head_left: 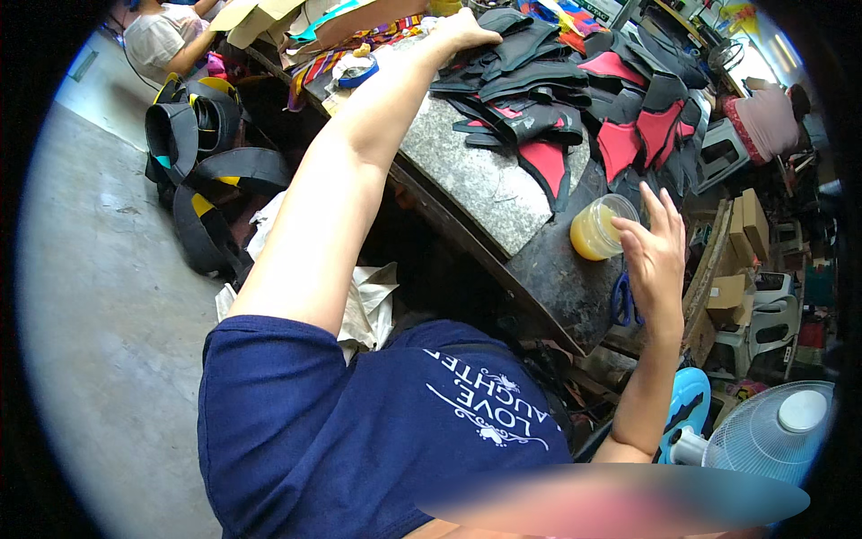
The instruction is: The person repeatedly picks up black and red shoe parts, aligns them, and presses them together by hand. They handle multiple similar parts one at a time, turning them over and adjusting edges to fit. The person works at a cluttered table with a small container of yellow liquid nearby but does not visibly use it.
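Loosely, the right hand (659,271) spreads by the jar (593,234); left hand (463,33) at black pieces (528,50), grip unclear.

Grey floor (108,314), perhaps concrete, lies left; plastic chairs (772,322) stand right.

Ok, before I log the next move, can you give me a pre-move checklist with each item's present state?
1. Left hand at the stacked black pieces: ok.
2. Left hand's grip on a piece: cannot tell.
3. Jar of yellow contents standing on the dark tabletop: ok.
4. Right hand free of the jar: cannot tell; fingers overlap its rim in view.
5. Grey slab fully uncovered: not ok; black-and-pink pieces lie over part.
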`<control>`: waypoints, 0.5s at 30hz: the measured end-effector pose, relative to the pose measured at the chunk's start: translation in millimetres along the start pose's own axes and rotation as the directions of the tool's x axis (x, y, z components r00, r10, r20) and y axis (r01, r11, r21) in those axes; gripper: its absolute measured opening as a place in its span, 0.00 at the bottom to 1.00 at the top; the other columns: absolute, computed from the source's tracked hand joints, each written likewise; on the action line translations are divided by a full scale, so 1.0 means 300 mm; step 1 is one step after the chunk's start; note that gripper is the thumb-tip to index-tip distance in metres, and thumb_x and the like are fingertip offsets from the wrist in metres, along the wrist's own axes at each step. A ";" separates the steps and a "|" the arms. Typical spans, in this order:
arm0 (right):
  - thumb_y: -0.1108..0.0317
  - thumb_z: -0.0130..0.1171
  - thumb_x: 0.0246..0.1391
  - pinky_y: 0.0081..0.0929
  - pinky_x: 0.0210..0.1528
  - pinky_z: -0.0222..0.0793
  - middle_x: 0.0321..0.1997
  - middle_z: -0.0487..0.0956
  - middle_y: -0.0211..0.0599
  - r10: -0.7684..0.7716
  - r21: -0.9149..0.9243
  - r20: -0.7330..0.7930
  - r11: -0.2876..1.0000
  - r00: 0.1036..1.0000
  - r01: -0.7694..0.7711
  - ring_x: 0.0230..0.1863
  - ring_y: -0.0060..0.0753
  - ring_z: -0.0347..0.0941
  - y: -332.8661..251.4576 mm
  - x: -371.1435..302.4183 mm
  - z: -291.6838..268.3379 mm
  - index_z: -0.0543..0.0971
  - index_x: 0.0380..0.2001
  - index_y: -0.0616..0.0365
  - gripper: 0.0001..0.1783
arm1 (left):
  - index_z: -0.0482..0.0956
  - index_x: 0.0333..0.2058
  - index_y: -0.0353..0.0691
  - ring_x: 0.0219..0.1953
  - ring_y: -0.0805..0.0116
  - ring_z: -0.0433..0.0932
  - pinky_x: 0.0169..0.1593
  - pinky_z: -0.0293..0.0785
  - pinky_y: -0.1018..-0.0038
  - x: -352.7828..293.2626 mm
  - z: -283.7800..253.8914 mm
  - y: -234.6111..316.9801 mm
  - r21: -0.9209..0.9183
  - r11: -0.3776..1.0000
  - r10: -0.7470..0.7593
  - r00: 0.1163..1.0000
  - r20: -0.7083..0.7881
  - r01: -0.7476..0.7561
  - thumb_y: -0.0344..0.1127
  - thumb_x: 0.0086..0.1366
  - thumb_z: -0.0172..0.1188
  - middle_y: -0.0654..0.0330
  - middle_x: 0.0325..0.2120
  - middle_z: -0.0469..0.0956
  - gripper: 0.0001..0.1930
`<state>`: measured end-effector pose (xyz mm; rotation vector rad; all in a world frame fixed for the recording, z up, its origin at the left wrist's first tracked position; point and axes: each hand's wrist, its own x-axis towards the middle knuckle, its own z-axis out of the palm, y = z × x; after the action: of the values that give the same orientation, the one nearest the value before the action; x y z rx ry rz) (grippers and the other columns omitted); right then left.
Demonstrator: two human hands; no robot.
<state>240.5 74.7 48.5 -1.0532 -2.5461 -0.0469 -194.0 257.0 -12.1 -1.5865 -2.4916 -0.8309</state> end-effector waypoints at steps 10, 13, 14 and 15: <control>0.32 0.39 0.62 0.61 0.71 0.41 0.64 0.71 0.44 -0.044 -0.073 -0.170 0.997 0.984 0.032 0.70 0.52 0.59 -0.018 0.044 -0.067 0.84 0.34 0.51 0.35 | 0.68 0.56 0.29 0.45 0.50 0.80 0.52 0.76 0.61 -0.153 -0.214 0.063 -0.565 0.819 0.034 0.992 -0.123 -0.098 0.48 0.50 0.74 0.43 0.46 0.78 0.40; 0.30 0.35 0.63 0.60 0.72 0.40 0.63 0.72 0.45 0.016 0.019 -0.126 1.000 0.992 -0.014 0.69 0.53 0.59 -0.031 -0.012 -0.095 0.82 0.34 0.53 0.39 | 0.75 0.50 0.30 0.29 0.64 0.85 0.32 0.85 0.69 -0.235 -0.245 0.038 -0.968 0.119 0.137 0.962 0.235 0.219 0.31 0.49 0.77 0.48 0.38 0.83 0.30; 0.30 0.34 0.63 0.60 0.72 0.40 0.63 0.72 0.45 0.034 0.002 -0.065 0.999 0.997 -0.034 0.69 0.53 0.60 -0.037 -0.026 -0.101 0.82 0.34 0.53 0.39 | 0.77 0.45 0.31 0.34 0.64 0.85 0.37 0.85 0.69 -0.265 -0.253 0.035 -0.958 0.101 0.131 0.951 0.279 0.267 0.38 0.55 0.75 0.52 0.36 0.83 0.24; 0.30 0.33 0.64 0.60 0.72 0.40 0.62 0.72 0.46 0.024 -0.051 0.034 0.998 0.999 -0.022 0.69 0.52 0.60 -0.042 -0.037 -0.110 0.82 0.34 0.54 0.41 | 0.77 0.45 0.31 0.34 0.64 0.85 0.37 0.85 0.67 -0.298 -0.253 0.043 -0.955 0.036 0.052 0.954 0.296 0.295 0.35 0.53 0.76 0.50 0.36 0.83 0.24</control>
<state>250.1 52.3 76.4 -1.1114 -2.5760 -0.0881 -158.1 151.7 27.3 -1.6336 -2.0081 -3.1624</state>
